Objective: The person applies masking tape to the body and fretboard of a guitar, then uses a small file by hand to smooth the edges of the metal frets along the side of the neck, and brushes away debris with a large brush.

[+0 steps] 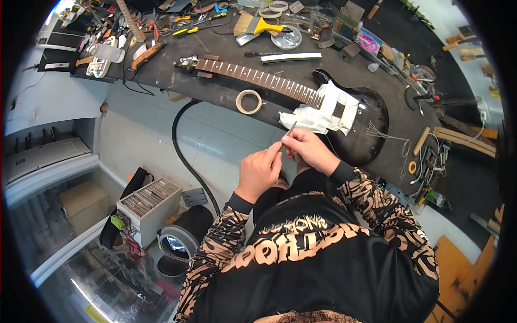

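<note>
My left hand (259, 171) and my right hand (312, 148) meet in front of my body, just off the near edge of the workbench. Both have their fingers closed on a thin grey strip (291, 131), whose tip sticks up between them; its exact kind I cannot make out. Just beyond lies a dark electric guitar (371, 107) on its back, strings off the fretboard (258, 78). White paper and masking tape (340, 96) cover part of its body. Loose strings (385, 133) trail from the bridge end. Left of the hands, a tape roll (249, 102) rests at the bench edge.
Behind the guitar lie a white-faced straight bar (291, 57), a yellow-handled brush (258, 25) and an orange cutter (148, 55). Tools crowd the far bench. A black hose (180, 148) hangs down to the floor at left, near a white box (151, 202) and a black cylindrical machine (188, 229).
</note>
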The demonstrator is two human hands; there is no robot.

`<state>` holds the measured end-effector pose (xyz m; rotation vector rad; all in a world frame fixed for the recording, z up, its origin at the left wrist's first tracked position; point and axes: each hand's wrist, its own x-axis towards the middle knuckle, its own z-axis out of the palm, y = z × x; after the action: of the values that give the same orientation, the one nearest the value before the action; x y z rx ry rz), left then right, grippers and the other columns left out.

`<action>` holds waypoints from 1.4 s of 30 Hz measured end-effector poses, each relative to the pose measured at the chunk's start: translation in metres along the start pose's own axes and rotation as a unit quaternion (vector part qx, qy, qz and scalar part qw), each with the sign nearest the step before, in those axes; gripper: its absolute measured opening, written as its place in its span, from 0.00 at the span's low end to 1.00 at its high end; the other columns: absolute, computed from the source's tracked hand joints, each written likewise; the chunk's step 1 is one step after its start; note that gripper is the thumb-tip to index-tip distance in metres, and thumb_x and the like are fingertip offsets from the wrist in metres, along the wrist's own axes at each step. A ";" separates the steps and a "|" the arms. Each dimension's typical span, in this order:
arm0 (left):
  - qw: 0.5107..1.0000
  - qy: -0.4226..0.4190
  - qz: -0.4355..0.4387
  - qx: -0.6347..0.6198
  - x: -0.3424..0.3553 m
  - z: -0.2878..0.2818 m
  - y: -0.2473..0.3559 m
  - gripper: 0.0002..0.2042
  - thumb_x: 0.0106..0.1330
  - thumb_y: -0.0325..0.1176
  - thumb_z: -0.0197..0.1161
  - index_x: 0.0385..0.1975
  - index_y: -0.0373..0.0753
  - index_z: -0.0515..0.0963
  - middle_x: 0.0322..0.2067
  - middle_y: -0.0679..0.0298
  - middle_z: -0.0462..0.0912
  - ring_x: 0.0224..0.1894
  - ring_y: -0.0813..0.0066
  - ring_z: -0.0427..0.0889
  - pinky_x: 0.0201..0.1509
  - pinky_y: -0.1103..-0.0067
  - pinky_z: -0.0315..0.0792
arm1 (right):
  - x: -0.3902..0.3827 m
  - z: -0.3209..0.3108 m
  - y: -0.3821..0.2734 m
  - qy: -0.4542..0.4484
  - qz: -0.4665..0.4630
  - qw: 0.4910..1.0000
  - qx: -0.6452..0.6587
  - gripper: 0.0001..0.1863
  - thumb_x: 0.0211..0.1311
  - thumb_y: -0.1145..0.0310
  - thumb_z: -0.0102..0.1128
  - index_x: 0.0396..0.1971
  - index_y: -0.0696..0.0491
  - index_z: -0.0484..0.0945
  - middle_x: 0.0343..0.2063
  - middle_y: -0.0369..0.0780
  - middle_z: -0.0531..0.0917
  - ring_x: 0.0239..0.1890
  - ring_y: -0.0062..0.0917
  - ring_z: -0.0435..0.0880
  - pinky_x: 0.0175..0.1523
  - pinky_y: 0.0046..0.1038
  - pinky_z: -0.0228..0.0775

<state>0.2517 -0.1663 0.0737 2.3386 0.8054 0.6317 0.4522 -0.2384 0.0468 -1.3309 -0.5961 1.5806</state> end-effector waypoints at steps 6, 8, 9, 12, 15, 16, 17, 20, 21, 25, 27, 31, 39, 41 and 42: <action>0.999 -0.032 0.031 0.028 0.062 0.052 -0.031 0.16 0.71 0.30 0.72 0.57 0.41 0.86 0.21 0.61 0.82 0.23 0.59 0.82 0.30 0.64 0.75 | 0.055 -0.064 -0.003 0.017 0.018 1.000 -0.012 0.15 0.86 0.60 0.63 0.40 0.56 0.79 0.32 0.33 0.84 0.33 0.15 0.82 0.41 0.23 0.80; 0.998 -0.043 0.032 0.033 0.074 0.066 -0.040 0.16 0.71 0.30 0.72 0.58 0.40 0.86 0.20 0.62 0.81 0.22 0.60 0.82 0.30 0.65 0.74 | 0.065 -0.078 0.001 0.021 0.030 0.999 -0.010 0.15 0.86 0.60 0.63 0.40 0.56 0.79 0.32 0.33 0.83 0.34 0.15 0.82 0.41 0.23 0.81; 0.998 -0.047 0.032 0.024 0.078 0.072 -0.044 0.17 0.71 0.29 0.72 0.59 0.40 0.86 0.20 0.62 0.80 0.22 0.60 0.82 0.30 0.65 0.74 | 0.069 -0.083 -0.003 0.021 0.032 0.999 -0.013 0.14 0.86 0.61 0.62 0.41 0.56 0.79 0.32 0.32 0.83 0.34 0.15 0.82 0.41 0.23 0.81; 0.997 -0.060 0.040 -0.004 0.090 0.088 -0.061 0.20 0.71 0.28 0.71 0.62 0.39 0.85 0.19 0.63 0.78 0.21 0.62 0.80 0.29 0.66 0.72 | 0.075 -0.089 -0.010 0.047 0.043 0.998 -0.013 0.14 0.86 0.61 0.62 0.42 0.56 0.80 0.31 0.31 0.83 0.33 0.13 0.82 0.39 0.21 0.79; 0.996 -0.066 0.058 -0.017 0.087 0.102 -0.077 0.23 0.71 0.26 0.71 0.66 0.38 0.84 0.19 0.64 0.77 0.20 0.64 0.77 0.28 0.67 0.70 | 0.081 -0.097 -0.005 0.055 0.053 0.997 -0.027 0.13 0.86 0.61 0.62 0.44 0.56 0.82 0.30 0.31 0.83 0.30 0.11 0.80 0.35 0.20 0.75; 0.995 -0.061 0.075 -0.017 0.087 0.107 -0.081 0.25 0.70 0.25 0.71 0.68 0.38 0.83 0.19 0.65 0.76 0.20 0.65 0.76 0.28 0.68 0.69 | 0.080 -0.099 -0.008 0.068 0.044 0.995 -0.061 0.12 0.86 0.62 0.62 0.45 0.56 0.83 0.30 0.31 0.83 0.30 0.11 0.81 0.35 0.22 0.74; 0.995 -0.064 0.075 -0.019 0.087 0.112 -0.085 0.25 0.70 0.25 0.71 0.68 0.38 0.83 0.19 0.65 0.76 0.20 0.65 0.76 0.28 0.68 0.69 | 0.078 -0.100 -0.010 0.082 0.035 0.992 -0.095 0.11 0.85 0.62 0.62 0.45 0.56 0.84 0.30 0.32 0.84 0.30 0.11 0.81 0.34 0.24 0.74; 0.995 -0.033 0.098 -0.002 0.084 0.125 -0.093 0.26 0.69 0.23 0.72 0.69 0.36 0.83 0.18 0.67 0.75 0.19 0.67 0.73 0.28 0.70 0.67 | 0.076 -0.095 0.004 0.200 -0.081 0.947 -0.236 0.08 0.81 0.67 0.64 0.46 0.56 0.86 0.30 0.37 0.86 0.28 0.24 0.83 0.34 0.29 0.74; 0.995 -0.024 0.101 0.002 0.083 0.130 -0.095 0.26 0.68 0.22 0.72 0.69 0.35 0.83 0.19 0.67 0.74 0.19 0.68 0.73 0.28 0.70 0.66 | 0.076 -0.095 0.009 0.263 -0.185 0.892 -0.319 0.07 0.80 0.69 0.65 0.46 0.56 0.86 0.30 0.39 0.86 0.27 0.29 0.84 0.34 0.30 0.74; 0.994 -0.007 0.103 0.018 0.081 0.140 -0.101 0.27 0.67 0.21 0.72 0.69 0.33 0.83 0.19 0.67 0.74 0.19 0.68 0.73 0.28 0.70 0.67 | 0.078 -0.106 0.018 0.266 -0.287 0.781 -0.487 0.10 0.68 0.77 0.69 0.47 0.53 0.88 0.42 0.42 0.87 0.46 0.39 0.87 0.48 0.35 0.76; 0.995 -0.006 0.100 0.017 0.081 0.142 -0.103 0.27 0.67 0.21 0.71 0.69 0.33 0.82 0.19 0.67 0.74 0.19 0.68 0.73 0.28 0.70 0.67 | 0.078 -0.102 0.028 0.274 -0.241 0.787 -0.497 0.16 0.63 0.77 0.71 0.51 0.49 0.89 0.51 0.40 0.86 0.60 0.41 0.83 0.61 0.42 0.72; 0.994 0.011 0.103 0.016 0.079 0.147 -0.104 0.28 0.67 0.19 0.71 0.69 0.31 0.82 0.19 0.67 0.75 0.19 0.69 0.74 0.28 0.71 0.66 | 0.084 -0.100 0.037 0.289 -0.278 0.733 -0.550 0.24 0.60 0.75 0.73 0.57 0.43 0.89 0.61 0.39 0.83 0.71 0.44 0.77 0.74 0.53 0.62; 0.996 0.001 0.085 0.019 0.076 0.146 -0.105 0.28 0.67 0.18 0.71 0.69 0.31 0.82 0.19 0.67 0.74 0.19 0.70 0.72 0.27 0.71 0.64 | 0.088 -0.101 0.043 0.272 -0.269 0.719 -0.581 0.33 0.56 0.78 0.70 0.64 0.37 0.89 0.69 0.40 0.81 0.74 0.41 0.77 0.81 0.55 0.58; 0.996 0.002 0.088 0.021 0.075 0.143 -0.105 0.28 0.67 0.18 0.71 0.69 0.31 0.82 0.19 0.67 0.74 0.19 0.70 0.72 0.27 0.71 0.64 | 0.089 -0.101 0.041 0.269 -0.267 0.715 -0.587 0.34 0.56 0.78 0.70 0.64 0.37 0.89 0.69 0.39 0.81 0.74 0.41 0.77 0.81 0.55 0.58; 0.996 -0.006 0.086 0.029 0.073 0.142 -0.104 0.28 0.67 0.17 0.71 0.69 0.32 0.82 0.19 0.67 0.74 0.18 0.69 0.72 0.27 0.71 0.64 | 0.089 -0.101 0.041 0.269 -0.266 0.711 -0.593 0.34 0.56 0.79 0.70 0.64 0.36 0.89 0.69 0.39 0.81 0.74 0.41 0.77 0.81 0.55 0.59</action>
<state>0.3460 -0.1019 -0.0789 2.4815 0.6277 0.6739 0.5367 -0.1984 -0.0584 -2.1156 -1.5606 0.1137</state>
